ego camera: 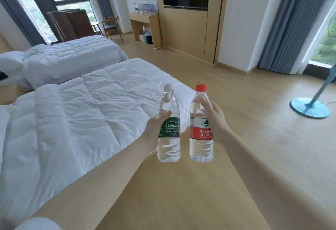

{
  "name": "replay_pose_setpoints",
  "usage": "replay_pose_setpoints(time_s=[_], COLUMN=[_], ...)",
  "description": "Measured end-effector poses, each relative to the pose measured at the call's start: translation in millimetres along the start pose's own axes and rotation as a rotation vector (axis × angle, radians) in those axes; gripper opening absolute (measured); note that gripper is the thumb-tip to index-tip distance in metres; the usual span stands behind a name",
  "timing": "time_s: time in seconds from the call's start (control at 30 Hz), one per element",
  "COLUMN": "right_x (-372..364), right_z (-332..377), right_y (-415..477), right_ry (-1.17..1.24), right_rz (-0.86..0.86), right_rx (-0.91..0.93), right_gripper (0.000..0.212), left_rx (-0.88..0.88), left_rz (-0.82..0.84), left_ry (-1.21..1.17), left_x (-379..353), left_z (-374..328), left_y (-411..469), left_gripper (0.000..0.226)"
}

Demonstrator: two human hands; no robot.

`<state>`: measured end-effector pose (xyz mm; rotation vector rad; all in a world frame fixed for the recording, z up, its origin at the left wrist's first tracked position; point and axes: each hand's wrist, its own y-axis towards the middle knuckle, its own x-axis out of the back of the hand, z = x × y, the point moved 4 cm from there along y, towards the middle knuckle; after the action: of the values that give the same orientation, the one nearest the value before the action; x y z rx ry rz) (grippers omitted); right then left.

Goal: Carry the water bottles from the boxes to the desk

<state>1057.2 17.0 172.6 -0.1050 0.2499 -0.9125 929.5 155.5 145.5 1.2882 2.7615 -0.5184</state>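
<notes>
My left hand (154, 129) grips a clear water bottle with a green label and white cap (169, 146), held upright in front of me. My right hand (216, 120) grips a second upright bottle with a red label and red cap (200, 144). The two bottles hang side by side above the wooden floor, near the corner of the closer bed. Far across the room stands the wooden desk (143, 20), with several bottles (144, 8) lined up on its top. No boxes are in view.
Two white beds fill the left, the nearer one (87, 106) close to my left arm. A blue fan base (310, 107) stands on the floor at the right. A chair (111, 25) sits left of the desk. A TV panel (185, 29) is beside the desk.
</notes>
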Motion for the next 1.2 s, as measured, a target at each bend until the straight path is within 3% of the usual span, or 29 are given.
replay_pose_setpoints(time_s=[0.13, 0.27, 0.5, 0.97, 1.2], right_x=[42, 77, 115, 169, 188], right_z=[6, 8, 16, 48, 64], right_y=[11, 23, 61, 254, 324], right_ry=[0.083, 0.066, 0.021, -0.27, -0.256], right_rz=[-0.037, -0.108, -0.197, -0.439, -0.511], right_rx=[-0.033, -0.045, -0.057, -0.014, -0.049], right_gripper=[0.033, 0.042, 0.04, 0.039, 0.043], left_rx=[0.045, 0.064, 0.157, 0.334, 0.47], left_rz=[0.018, 0.09, 0.266, 0.483, 0.542], left_ry=[0.002, 0.022, 0.023, 0.003, -0.082], left_x=[-38, -78, -128, -197, -224], left_z=[-1, 0, 13, 15, 14], left_y=[26, 54, 115, 332, 401], left_gripper=[0.037, 0.036, 0.03, 0.034, 0.039])
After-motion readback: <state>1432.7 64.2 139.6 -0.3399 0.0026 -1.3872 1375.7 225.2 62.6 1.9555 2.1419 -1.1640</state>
